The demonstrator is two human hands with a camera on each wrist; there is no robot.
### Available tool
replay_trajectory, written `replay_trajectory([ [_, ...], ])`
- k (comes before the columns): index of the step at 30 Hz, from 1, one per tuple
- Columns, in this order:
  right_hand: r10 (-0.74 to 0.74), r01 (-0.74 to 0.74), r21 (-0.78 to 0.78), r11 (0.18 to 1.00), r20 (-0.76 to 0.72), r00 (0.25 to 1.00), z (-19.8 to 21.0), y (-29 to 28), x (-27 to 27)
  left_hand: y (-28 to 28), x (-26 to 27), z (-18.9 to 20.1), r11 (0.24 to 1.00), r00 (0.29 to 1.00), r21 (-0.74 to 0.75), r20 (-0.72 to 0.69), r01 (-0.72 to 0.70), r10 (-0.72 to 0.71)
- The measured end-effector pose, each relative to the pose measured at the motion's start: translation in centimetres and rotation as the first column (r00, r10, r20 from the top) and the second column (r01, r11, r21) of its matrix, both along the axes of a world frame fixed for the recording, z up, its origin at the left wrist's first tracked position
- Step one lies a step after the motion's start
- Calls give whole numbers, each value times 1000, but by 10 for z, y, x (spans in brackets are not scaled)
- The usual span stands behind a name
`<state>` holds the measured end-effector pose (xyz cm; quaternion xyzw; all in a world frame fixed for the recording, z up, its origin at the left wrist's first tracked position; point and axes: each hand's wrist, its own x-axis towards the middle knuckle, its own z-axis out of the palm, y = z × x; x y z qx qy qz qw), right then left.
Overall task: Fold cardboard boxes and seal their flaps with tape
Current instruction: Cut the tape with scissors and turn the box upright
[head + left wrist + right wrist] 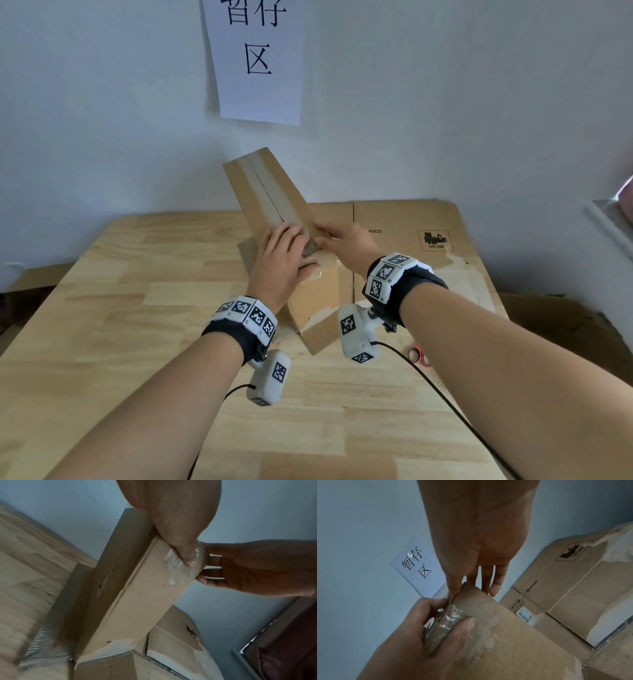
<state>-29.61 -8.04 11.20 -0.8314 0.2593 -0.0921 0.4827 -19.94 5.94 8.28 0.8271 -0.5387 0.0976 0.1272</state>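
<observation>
A long brown cardboard box [270, 192] stands tilted on the wooden table [137, 308], its far end raised toward the wall. A strip of tape runs along the seam of its upper face. My left hand [284, 253] grips the near upper edge, fingers over the top and thumb pressing clear tape [178, 566] onto the front face. The same tape [447, 620] wraps over that edge. My right hand [346, 240] lies beside it with straight fingers [496, 582] against the box's top face. An open lower flap [318, 335] rests on the table.
A large flattened carton [404, 219] printed with PICO lies at the table's back right. A red tape roll [418, 354] sits on the table under my right forearm. A paper sign [260, 61] hangs on the wall close behind the box.
</observation>
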Motion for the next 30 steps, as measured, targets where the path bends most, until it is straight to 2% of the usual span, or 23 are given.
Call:
replay_trajectory([
  [7,2,-2,-7,1000,0,1000,-4,3,-2,3,-10,-3,994,969,88,245,-63,40],
  [10,6,-6,-4,1000,10,1000,-3,6,-4,5,-9,-3,987,954,150,301,-59,12],
  [17,19,-19,7,1000,30,999,3,8,-11,9,-11,4,951,952,303,305,-68,-29],
  [21,17,-16,-35,999,18,1000,2,13,-13,8,-15,6,959,988,272,151,-74,33],
  [22,13,-13,-39,999,11,1000,2,15,-13,8,-16,5,965,988,249,150,-84,48],
  [24,2,-2,-35,999,1,1000,1,16,-12,8,-19,2,971,972,210,225,-115,67],
  [27,-14,14,-47,999,-5,1000,0,15,-11,3,-25,1,953,945,252,317,-166,80],
  [30,-18,18,-68,997,-6,1000,0,16,-11,0,-26,5,937,946,296,313,-186,89],
])
